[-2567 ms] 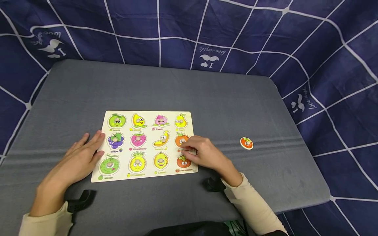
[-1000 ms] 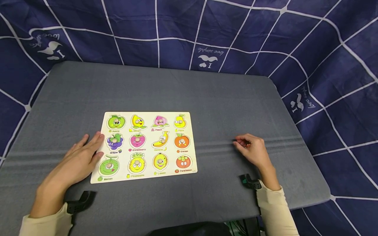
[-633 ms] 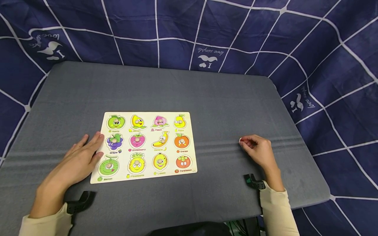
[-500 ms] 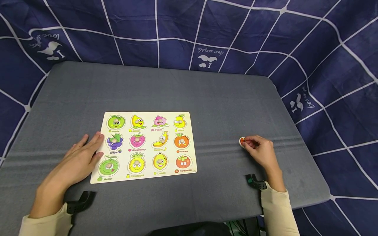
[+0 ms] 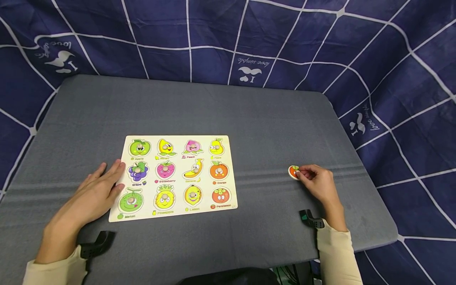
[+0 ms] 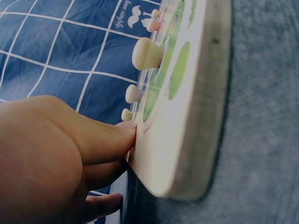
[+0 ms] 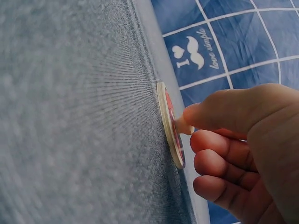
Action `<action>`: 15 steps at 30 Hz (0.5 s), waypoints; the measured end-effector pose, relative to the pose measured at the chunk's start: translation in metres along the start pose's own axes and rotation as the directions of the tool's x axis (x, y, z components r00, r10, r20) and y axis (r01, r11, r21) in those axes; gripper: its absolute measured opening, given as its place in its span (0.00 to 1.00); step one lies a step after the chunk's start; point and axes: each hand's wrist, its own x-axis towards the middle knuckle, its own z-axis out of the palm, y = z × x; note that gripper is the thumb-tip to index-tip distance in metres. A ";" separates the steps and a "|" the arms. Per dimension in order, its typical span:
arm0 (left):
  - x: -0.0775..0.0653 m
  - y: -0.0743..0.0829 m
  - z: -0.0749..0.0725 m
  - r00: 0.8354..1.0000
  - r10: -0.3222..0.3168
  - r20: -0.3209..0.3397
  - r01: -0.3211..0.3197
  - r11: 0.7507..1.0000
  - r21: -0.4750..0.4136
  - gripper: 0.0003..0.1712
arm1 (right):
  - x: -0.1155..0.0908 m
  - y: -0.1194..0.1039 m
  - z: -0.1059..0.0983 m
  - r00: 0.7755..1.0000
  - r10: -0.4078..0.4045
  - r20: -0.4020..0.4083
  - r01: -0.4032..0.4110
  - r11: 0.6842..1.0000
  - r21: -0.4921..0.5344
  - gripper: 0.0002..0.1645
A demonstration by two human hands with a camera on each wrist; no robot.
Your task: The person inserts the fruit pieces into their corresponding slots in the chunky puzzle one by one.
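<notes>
A fruit puzzle board [image 5: 210, 211] lies on the grey table, its knobbed pieces facing up. My left hand [image 5: 90, 194] rests flat at its left edge; the left wrist view shows the thumb [image 6: 112, 137] against the board's pale corner [image 6: 163, 163]. Well to the right of the board is a round red puzzle piece [image 5: 293, 171] with a pale rim. My right hand [image 5: 318, 182] pinches its small wooden knob [image 7: 184, 127], seen close up in the right wrist view. The piece [image 7: 169, 126] is right at the table surface. In the board, the persimmon picture [image 5: 221, 195] shows no knob.
The grey padded table [image 5: 199, 107] spreads around the board, with a shallow crease running across it. Dark blue curtain with white lines [image 5: 221, 39] hangs behind and at both sides. Black camera mounts [image 5: 97, 242] sit on both wrists.
My right hand has left the board's right side and gone right to the round piece. Since half a second ago it shifted slightly right, showing more of the piece. The left hand stays put.
</notes>
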 end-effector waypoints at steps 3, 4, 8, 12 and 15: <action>0.000 0.000 0.000 1.000 -0.004 0.001 0.004 1.000 -0.001 0.35 | 0.000 -0.001 -0.001 1.000 -0.004 0.010 0.005 1.000 -0.025 0.06; 0.000 0.000 0.000 1.000 -0.005 0.002 0.005 1.000 -0.002 0.35 | 0.000 -0.001 -0.001 1.000 -0.003 0.016 0.004 1.000 -0.030 0.06; -0.001 -0.001 0.001 1.000 -0.004 0.002 0.004 1.000 -0.005 0.35 | 0.001 -0.001 -0.001 0.999 0.000 0.047 0.002 0.999 -0.039 0.06; -0.001 -0.001 0.001 1.000 0.001 -0.005 -0.001 1.000 -0.008 0.35 | 0.001 0.000 0.000 0.997 -0.003 0.075 0.005 0.999 -0.035 0.06; -0.001 -0.001 0.001 1.000 0.004 -0.009 -0.004 1.000 -0.008 0.35 | 0.001 0.002 0.000 0.997 -0.004 0.079 0.007 0.999 -0.035 0.06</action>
